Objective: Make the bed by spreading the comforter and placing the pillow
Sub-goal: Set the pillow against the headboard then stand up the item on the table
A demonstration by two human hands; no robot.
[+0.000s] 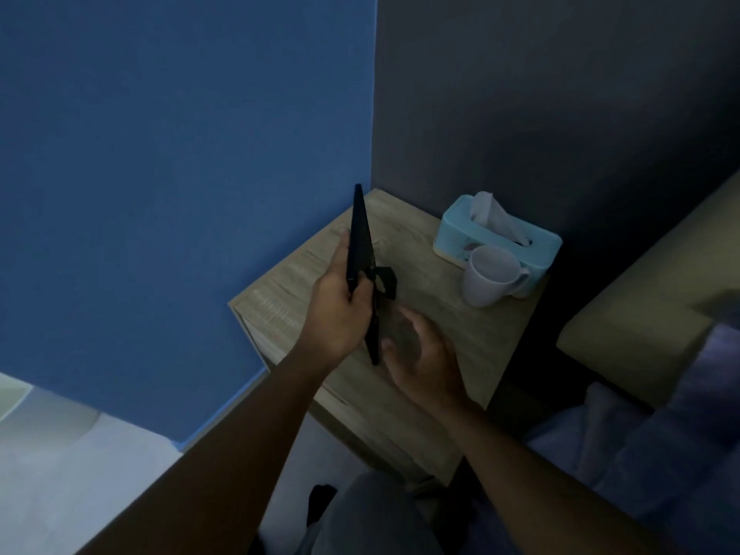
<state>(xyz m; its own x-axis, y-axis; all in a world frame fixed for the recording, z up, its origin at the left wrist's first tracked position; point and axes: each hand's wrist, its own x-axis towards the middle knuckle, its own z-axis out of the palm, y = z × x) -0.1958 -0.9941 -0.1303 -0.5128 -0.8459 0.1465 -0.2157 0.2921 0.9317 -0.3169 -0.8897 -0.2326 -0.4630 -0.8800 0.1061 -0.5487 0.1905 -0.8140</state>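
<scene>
My left hand (338, 310) grips a thin black flat object (362, 250), perhaps a tablet or phone, held on edge above a wooden nightstand (432, 326). My right hand (420, 354) hovers just right of its lower end, fingers spread, touching or nearly touching it. At the right edge lies the bed with an olive mattress (640, 318) and a bluish comforter (656, 446) bunched at its near side. No pillow is clearly in view.
A light blue tissue box (496, 230) and a white mug (490, 280) stand at the nightstand's back right. A blue wall is to the left, a dark wall behind. Pale floor shows at lower left.
</scene>
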